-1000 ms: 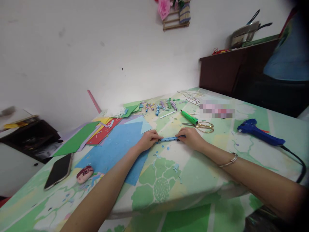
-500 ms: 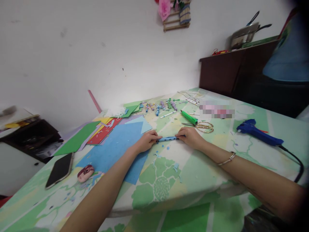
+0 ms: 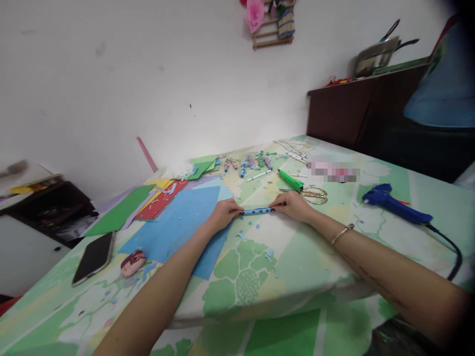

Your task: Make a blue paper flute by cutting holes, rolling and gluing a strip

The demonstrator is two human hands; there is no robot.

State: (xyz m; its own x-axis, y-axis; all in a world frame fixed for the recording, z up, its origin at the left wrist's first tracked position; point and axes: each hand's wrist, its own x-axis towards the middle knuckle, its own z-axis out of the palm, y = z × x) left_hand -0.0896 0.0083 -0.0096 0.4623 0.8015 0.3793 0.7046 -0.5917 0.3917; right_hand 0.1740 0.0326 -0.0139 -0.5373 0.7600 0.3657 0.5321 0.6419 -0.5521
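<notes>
A narrow blue paper strip [image 3: 257,211] with dark dots is stretched between my two hands just above the tablecloth. My left hand [image 3: 224,215] pinches its left end, and my right hand [image 3: 291,205] pinches the right end. Gold-handled scissors [image 3: 314,196] lie just beyond my right hand, beside a green pen-like tool [image 3: 290,180]. Under my left forearm is a large blue sheet [image 3: 178,217]. Small blue paper dots [image 3: 258,226] and scraps are scattered on the cloth below the strip.
A blue glue gun [image 3: 397,203] with a black cord lies at the right. Several small rolled paper pieces [image 3: 243,169] and a white marker [image 3: 259,175] are at the back. Coloured sheets [image 3: 120,210], a phone [image 3: 93,258] and a pink rounded case [image 3: 132,263] occupy the left side.
The strip has turned slightly between my fingers, so its dotted face shows more fully. Both hands keep their pinch at the two ends. The camera view has shifted slightly.
</notes>
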